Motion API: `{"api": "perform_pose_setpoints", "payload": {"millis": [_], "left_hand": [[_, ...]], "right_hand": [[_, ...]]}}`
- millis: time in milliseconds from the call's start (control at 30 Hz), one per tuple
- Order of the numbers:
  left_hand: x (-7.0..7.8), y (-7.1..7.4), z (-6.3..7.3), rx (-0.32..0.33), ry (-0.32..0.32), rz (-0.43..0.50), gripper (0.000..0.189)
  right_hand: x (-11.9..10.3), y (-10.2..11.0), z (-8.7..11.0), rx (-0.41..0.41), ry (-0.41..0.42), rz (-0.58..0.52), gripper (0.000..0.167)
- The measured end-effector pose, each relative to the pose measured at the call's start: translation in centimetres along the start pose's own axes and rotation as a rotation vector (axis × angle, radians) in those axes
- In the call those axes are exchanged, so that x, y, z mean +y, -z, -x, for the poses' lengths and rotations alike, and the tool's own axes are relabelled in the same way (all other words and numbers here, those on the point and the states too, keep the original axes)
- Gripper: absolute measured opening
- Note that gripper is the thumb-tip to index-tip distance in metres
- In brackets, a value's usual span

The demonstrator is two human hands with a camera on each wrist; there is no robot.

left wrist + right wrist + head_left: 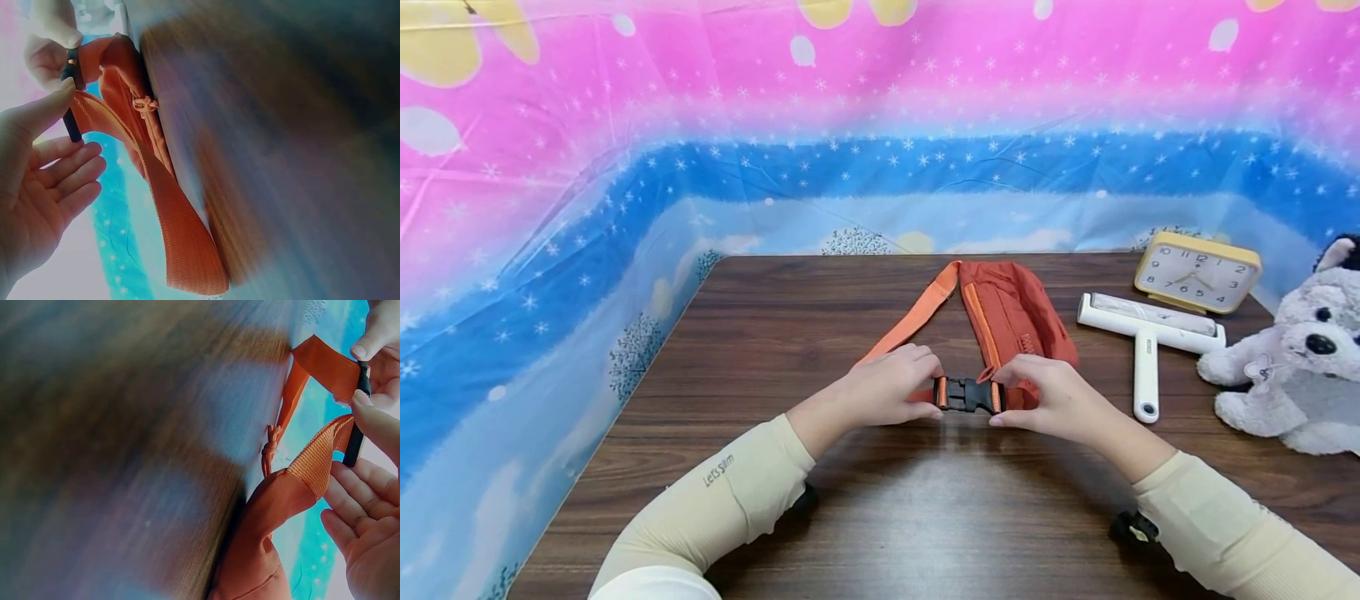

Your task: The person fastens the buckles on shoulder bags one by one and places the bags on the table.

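A rust-red waist bag (1018, 312) lies on the table, its orange strap (917, 312) looping to the left. Toward the near side, its black side-release buckle (967, 395) is held up between both hands, the two halves joined or nearly so; I cannot tell if they are latched. My left hand (891, 385) pinches the buckle's left end between thumb and fingers. On the right end, my right hand (1052, 396) pinches in the same way. Both wrist views show the buckle edge-on, with the strap (187, 244) hanging from it and the bag (256, 550) close by.
Right of the bag lies a white lint roller (1146, 358). Behind it stands a yellow alarm clock (1198, 271), and a grey-and-white plush dog (1300, 367) sits at the right edge. A patterned cloth (880, 167) hangs around the brown wooden table (737, 333).
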State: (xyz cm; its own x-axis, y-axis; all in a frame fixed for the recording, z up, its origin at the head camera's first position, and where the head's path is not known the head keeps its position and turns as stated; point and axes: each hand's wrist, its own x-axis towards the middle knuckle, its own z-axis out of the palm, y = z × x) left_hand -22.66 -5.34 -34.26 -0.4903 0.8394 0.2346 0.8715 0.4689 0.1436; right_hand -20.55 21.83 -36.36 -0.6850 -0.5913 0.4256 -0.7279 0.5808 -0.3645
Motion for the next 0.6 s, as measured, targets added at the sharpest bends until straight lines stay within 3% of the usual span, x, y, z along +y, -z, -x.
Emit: {"api": "perform_pose_setpoints", "payload": {"millis": [600], "left_hand": [[0.24,0.17,-0.10,0.001,0.009,0.014,0.036]], "right_hand": [[-0.09,-0.04,-0.24,-0.003,-0.008,-0.009,0.045]]}}
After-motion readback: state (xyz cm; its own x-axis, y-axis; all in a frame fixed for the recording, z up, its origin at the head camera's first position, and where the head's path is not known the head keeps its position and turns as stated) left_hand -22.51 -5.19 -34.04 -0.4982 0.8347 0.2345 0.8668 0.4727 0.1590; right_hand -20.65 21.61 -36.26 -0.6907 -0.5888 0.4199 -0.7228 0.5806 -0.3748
